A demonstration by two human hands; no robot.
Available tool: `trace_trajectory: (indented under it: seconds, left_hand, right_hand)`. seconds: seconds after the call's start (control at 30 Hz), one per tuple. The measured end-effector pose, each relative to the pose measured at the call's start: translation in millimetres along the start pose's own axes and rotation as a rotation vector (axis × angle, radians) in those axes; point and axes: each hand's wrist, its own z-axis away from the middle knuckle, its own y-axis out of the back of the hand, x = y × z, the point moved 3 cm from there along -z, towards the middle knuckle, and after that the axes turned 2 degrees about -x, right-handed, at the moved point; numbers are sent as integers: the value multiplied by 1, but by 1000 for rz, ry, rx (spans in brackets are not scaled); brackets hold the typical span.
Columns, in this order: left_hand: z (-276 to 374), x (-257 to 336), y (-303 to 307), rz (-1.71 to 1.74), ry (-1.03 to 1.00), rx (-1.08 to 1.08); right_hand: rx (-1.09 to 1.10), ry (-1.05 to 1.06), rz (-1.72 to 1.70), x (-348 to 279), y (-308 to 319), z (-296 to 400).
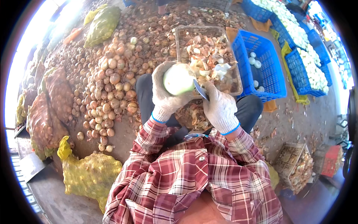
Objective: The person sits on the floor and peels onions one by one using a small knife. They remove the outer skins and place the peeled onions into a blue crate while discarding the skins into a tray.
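Note:
A large peeled onion (179,79) with pale green-white flesh is held in my left hand (165,91), which wears a white knitted glove with a blue cuff edge. My right hand (219,107), gloved alike, grips a small knife (200,90), its blade close to the onion's right side; the handle is hidden in the fingers. Beyond both hands lies a clear plastic bin (239,89) holding onion skins (208,53) and scraps. To its right stands a blue plastic crate (272,75) with several peeled onions (255,62) on its bottom.
Unpeeled onions (112,81) lie heaped on the floor at the left, with full mesh sacks (89,173) around them. Blue crates (298,71) of peeled onions line the right. A crate of peelings (293,165) is tipped at lower right. Part of a person (162,8) shows at the top.

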Motion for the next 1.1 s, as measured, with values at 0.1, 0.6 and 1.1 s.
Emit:
trace_trajectory:
  seconds: [0.1, 0.6, 1.1]
  left_hand:
    - [2, -1, -4, -153, -61, 27]
    - [14, -43, -13, 634, 473, -69]
    - [27, -30, -12, 642, 553, -246]
  right_hand:
    - [165, 41, -8, 13, -18, -3]
    - [-15, -176, -794, 38, -36, -10]
    - [34, -33, -954, 30, -44, -15]
